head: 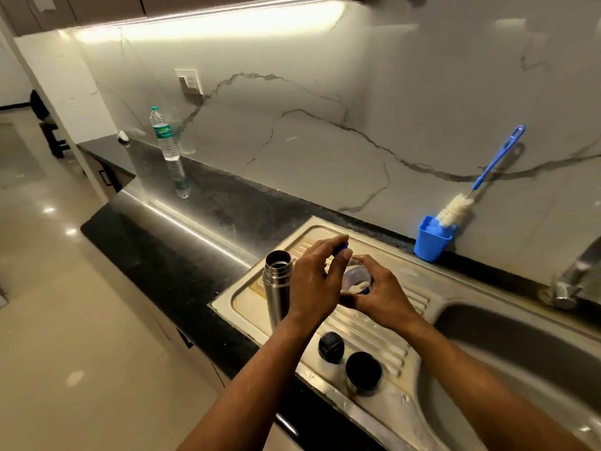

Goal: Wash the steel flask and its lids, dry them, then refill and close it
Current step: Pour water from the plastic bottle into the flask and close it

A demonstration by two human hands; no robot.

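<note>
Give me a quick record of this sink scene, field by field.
flask: open steel flask upright on the draining board
lids: black stopper and cup lid on the board, nearer the camera
left hand: pinching a small blue cap
right hand: holding a small clear container
brush: bottle brush standing in a blue cup
counter: water bottle

I'm looking into a home kitchen: a black stone counter (182, 255) runs along a marble-look backsplash (309, 131) lit by an under-cabinet strip, with a steel sink (507, 346) and ribbed drainboard (367, 327) set in it, a tap (572, 278) at right, and a bottle brush (471, 190) standing in a blue cup (431, 244).
</note>
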